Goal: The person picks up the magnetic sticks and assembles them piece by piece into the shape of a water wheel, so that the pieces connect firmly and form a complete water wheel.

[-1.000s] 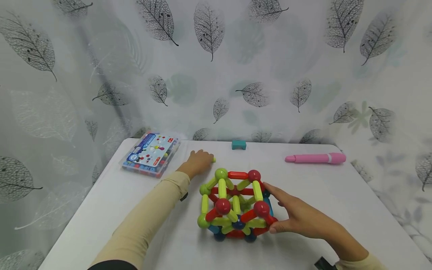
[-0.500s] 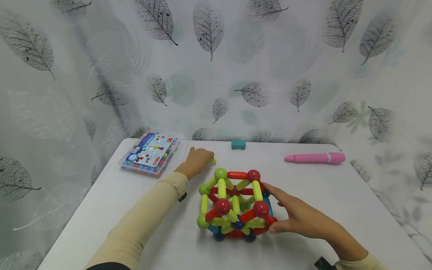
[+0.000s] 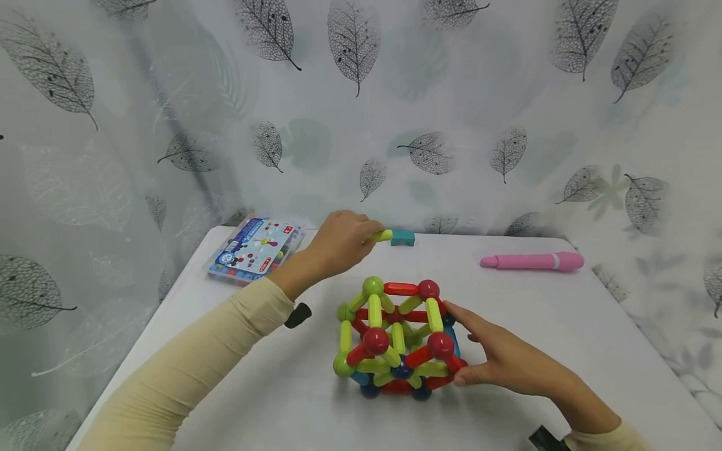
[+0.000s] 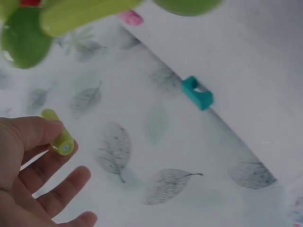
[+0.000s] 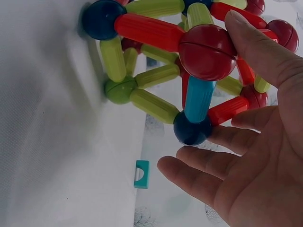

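Observation:
A structure of red, green and blue magnetic rods and balls (image 3: 397, 341) stands on the white table (image 3: 564, 326). My right hand (image 3: 499, 360) rests against its right side with straight fingers, the thumb (image 5: 265, 49) on a red ball (image 5: 207, 52). My left hand (image 3: 338, 241) is raised above the table behind the structure and pinches a short yellow-green rod (image 3: 381, 236) (image 4: 57, 135) between thumb and fingers. The rod's tip is close to a small teal block (image 3: 403, 238) (image 4: 197, 92) at the table's far edge.
A clear plastic box of toy parts (image 3: 256, 248) lies at the back left. A pink pen-shaped stick (image 3: 531, 261) lies at the back right. A leaf-printed curtain (image 3: 361, 106) hangs behind and beside the table.
My left hand has picked the yellow-green rod up off the table and lifted it up and to the right, toward the teal block. The right hand has stayed on the structure.

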### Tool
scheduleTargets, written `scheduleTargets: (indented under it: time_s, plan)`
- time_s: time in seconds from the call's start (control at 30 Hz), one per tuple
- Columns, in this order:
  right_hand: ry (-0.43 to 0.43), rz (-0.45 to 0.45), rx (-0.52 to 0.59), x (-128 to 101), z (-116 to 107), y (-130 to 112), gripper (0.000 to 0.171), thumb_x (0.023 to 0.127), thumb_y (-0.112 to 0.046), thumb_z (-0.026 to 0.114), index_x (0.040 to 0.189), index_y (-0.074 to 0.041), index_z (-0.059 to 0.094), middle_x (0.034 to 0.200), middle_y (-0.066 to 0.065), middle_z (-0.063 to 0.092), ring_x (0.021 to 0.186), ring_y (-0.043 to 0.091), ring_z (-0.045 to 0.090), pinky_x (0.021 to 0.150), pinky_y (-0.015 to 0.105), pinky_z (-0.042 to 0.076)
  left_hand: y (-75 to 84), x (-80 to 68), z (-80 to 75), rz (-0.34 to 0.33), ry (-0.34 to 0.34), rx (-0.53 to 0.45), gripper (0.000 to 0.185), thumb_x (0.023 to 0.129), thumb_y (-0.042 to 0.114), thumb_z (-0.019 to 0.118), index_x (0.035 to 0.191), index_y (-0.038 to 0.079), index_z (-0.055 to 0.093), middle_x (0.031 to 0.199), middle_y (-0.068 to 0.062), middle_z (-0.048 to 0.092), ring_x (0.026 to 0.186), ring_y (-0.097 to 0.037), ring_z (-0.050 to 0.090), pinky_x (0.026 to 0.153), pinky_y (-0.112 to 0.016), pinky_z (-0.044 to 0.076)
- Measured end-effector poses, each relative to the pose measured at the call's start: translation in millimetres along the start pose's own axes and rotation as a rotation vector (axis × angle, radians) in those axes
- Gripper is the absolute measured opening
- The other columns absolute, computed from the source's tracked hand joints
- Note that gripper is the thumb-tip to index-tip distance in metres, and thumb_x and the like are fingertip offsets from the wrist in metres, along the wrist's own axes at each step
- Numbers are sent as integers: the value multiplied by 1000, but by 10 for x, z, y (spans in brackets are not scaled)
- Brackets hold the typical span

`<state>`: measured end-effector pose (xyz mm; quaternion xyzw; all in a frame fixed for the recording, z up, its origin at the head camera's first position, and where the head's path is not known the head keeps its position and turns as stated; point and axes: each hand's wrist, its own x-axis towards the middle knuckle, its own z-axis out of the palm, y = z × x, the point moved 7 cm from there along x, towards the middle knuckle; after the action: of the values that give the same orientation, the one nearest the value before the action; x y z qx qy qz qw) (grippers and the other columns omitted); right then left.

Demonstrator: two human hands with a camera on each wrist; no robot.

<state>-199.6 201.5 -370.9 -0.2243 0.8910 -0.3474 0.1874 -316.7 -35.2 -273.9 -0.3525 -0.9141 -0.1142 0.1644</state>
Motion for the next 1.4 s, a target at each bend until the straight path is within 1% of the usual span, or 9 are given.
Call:
scheduleTargets:
  time_s: [0.13,0.27,0.4,0.53,0.6,0.73,0.93,1.27,1.4]
  plan:
    - [1,-17,4,-3,-1,4,106,80,-45,85,163,-32,20,161,15,34,140,49,40,96,60,53,317,-64,-313,107,80,-5,25,93,15,74,118,13,76,103,-1,78,98,-19,71,93,-40,52]
    - [2,-32,9,-13,-3,-1,105,81,-44,85,163,-31,20,161,16,34,137,50,43,95,60,54,620,-221,-485,188,83,-15,26,91,17,78,117,14,77,104,-1,78,102,-19,71,100,-44,51]
    - [14,-59,-3,-16,-7,-9,104,82,-44,84,163,-30,21,161,14,35,137,46,44,96,58,54,872,-395,-444,229,-36,-29,27,91,20,77,119,17,76,105,2,77,104,-18,70,105,-46,49]
    - [20,-75,-9,-17,5,-7,103,82,-44,84,163,-28,21,160,13,37,137,44,44,97,59,53,1048,-528,-323,225,-179,-45,29,93,25,75,122,19,75,111,4,77,109,-17,68,109,-47,47]
    - [19,-71,-6,-19,12,-2,103,82,-43,84,163,-28,22,160,13,37,136,46,45,96,61,53,1117,-570,-278,223,-220,-41,29,94,27,74,122,21,74,113,5,77,111,-16,68,109,-46,46]
    - [23,-65,-2,-21,14,0,103,82,-43,84,163,-28,21,159,14,38,133,48,47,94,62,54,1209,-615,-213,219,-267,-29,30,95,30,73,123,22,74,112,8,76,112,-15,67,111,-49,45]
    - [25,-60,-2,-27,16,1,103,82,-43,84,163,-32,21,160,12,37,133,47,47,94,62,53,1238,-650,-162,206,-310,-12,31,93,34,74,123,25,74,111,9,76,111,-13,66,112,-52,43]
    - [15,-57,9,-23,23,6,104,82,-42,84,163,-32,19,160,15,35,134,50,46,93,60,55,1287,-738,-142,258,-293,106,31,92,37,75,120,25,73,113,8,76,110,-14,66,110,-53,44]
    - [15,-57,6,-16,25,6,104,82,-42,84,163,-32,20,160,15,36,133,50,47,93,61,55,1297,-756,-144,283,-281,133,33,91,39,75,121,25,73,113,8,76,108,-14,65,108,-48,45]
